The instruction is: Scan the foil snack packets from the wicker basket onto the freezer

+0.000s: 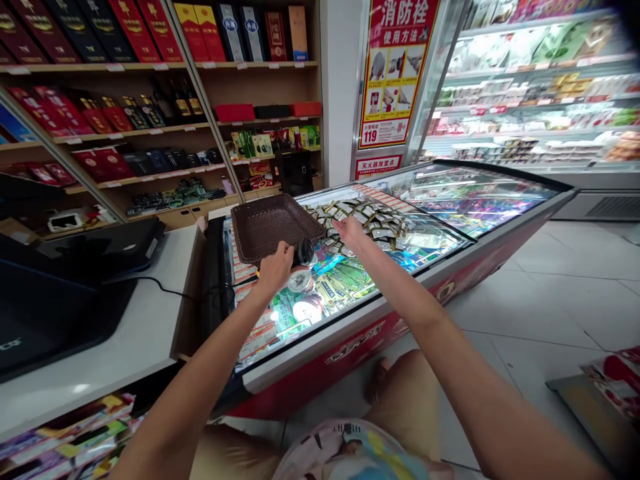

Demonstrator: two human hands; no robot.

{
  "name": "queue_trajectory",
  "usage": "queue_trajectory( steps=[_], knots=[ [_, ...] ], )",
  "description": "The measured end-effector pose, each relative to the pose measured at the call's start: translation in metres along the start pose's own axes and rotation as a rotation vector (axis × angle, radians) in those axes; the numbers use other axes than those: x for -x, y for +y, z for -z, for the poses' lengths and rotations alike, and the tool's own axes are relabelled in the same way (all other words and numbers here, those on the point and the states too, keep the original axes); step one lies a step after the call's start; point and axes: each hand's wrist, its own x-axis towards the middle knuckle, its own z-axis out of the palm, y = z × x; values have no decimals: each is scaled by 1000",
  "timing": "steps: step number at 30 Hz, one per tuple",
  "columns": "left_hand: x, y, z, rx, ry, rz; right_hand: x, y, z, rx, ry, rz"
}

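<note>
My left hand is closed at the front rim of a brown woven basket. What its fingers grip is hidden. A black round object sits right beside those fingers. The inside of the basket shows only bare weave. My right hand reaches into a spread pile of small white and dark-green packets, its fingers drawn together at the near left part. Whether a packet is between them is too small to tell. Basket and packets lie on the glass top of a chest freezer.
A white counter with a dark monitor stands at the left. Shelves of boxed bottles line the back wall. A lit refrigerated display is at the far right. Tiled floor lies beside the freezer.
</note>
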Motion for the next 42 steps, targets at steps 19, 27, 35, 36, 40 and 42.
queue_trajectory(
  steps=[19,27,35,36,40,42],
  knots=[
    [38,40,-94,-114,231,55,107,1,64,260,-120,122],
    [48,40,-97,-26,329,6,118,20,72,342,-233,173],
    [30,28,-45,202,532,19,115,5,53,413,-337,348],
    [26,27,-30,245,562,26,117,-2,48,437,-356,404],
    [16,35,36,408,594,-34,131,-41,28,560,-450,649],
    [12,45,63,620,583,-171,139,-59,19,600,-494,718]
  ],
)
